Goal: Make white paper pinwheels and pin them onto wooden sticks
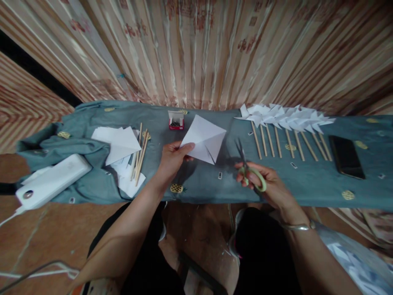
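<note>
My left hand (172,159) is closed on a corner of a white paper square (204,138) with diagonal creases, held up over the teal cloth (199,184). My right hand (264,183) grips green-handled scissors (250,168), blades pointing up and away toward the paper but apart from it. Between the hands lies bare cloth.
A row of finished white paper pinwheels on wooden sticks (285,123) lies at the right, with a black phone (346,156) beyond. A small red box of pins (176,121) sits behind the paper. Loose white sheets (118,143), spare sticks (139,155) and a white device (50,180) lie left.
</note>
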Demonstrator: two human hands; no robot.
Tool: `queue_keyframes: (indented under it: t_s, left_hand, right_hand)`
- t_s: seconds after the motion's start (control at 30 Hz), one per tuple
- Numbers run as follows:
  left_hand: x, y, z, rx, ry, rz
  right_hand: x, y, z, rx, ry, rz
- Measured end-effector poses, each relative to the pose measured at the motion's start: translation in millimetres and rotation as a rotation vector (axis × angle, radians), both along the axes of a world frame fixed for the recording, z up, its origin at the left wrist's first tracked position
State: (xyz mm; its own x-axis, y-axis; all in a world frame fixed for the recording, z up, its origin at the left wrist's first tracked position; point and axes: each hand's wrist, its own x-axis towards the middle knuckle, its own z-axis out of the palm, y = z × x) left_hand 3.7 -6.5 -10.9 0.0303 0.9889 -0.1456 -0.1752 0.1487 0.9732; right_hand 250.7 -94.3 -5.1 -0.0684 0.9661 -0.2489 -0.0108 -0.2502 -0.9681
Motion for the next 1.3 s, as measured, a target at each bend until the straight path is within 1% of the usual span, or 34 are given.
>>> queue_keyframes:
  t_s: [0.07, 0.1, 0.13, 0.2, 0.27, 0.37, 0.4, 0.47, 0.57, 0.63, 0.7, 0.77, 0.87, 1.0, 1.13, 1.3]
  left_hand:
    - [2.0, -2.9, -0.1, -0.029, 0.033, -0.101]
    - [4.1, -5.2, -0.2, -0.048, 0.052, -0.16]
    - [6.7, -7.8, -0.4, -0.068, 0.073, -0.216]
    - [12.1, -12.9, -0.8, -0.103, 0.112, -0.312]
    - [16.7, -17.0, -1.2, -0.12, 0.153, -0.384]
    - [20.9, -20.1, -3.1, -0.133, 0.192, -0.436]
    - [21.9, -20.7, -4.1, -0.137, 0.186, -0.431]
    - [24.5, -22.1, -6.0, -0.139, 0.112, -0.361]
    - [30.9, -27.4, -6.4, -0.174, -0.162, -0.259]
    - [36.6, -34.0, -5.0, -0.216, -0.34, -0.288]
    - [42.6, -42.0, -3.7, -0.224, -0.404, -0.33]
    - [47.7, -49.1, -4.0, -0.205, -0.366, -0.327]
    - [52.2, -54.6, -8.1, -0.23, -0.296, -0.226]
    - [52.9, -52.3, -14.8, -0.272, -0.266, -0.094]
    - [51.8, -47.5, -16.4, -0.245, -0.255, -0.054]
    - [49.5, -42.1, -12.5, -0.195, -0.18, -0.028]
  right_hand:
    - [7.9, 5.2, -0.6, 0.089, -0.028, -0.172]
    - [9.8, 7.5, -0.6, 0.13, -0.041, -0.231]
    - [10.4, 9.5, -0.3, 0.162, -0.053, -0.261]
    - [7.9, 12.0, 0.8, 0.187, -0.067, -0.254]
    - [2.8, 12.8, 1.6, 0.16, -0.062, -0.209]
    - [-5.1, 12.8, 0.4, 0.092, -0.039, -0.141]
    - [-7.2, 12.9, -0.5, 0.081, -0.033, -0.129]
    - [-10.9, 13.8, -2.8, 0.085, -0.019, -0.145]
    - [-16.7, 16.0, -6.1, 0.128, 0.001, -0.277]
    - [-21.9, 17.1, -7.6, 0.156, 0.015, -0.377]
    - [-28.5, 17.4, -8.6, 0.179, 0.034, -0.433]
    - [-35.7, 17.1, -9.2, 0.188, 0.052, -0.433]
    - [-44.6, 16.4, -10.2, 0.171, 0.07, -0.4]
    - [-48.6, 16.7, -12.6, 0.139, 0.115, -0.383]
    - [-49.4, 16.4, -14.7, 0.112, 0.125, -0.357]
    - [-51.5, 13.5, -16.4, 0.097, 0.123, -0.273]
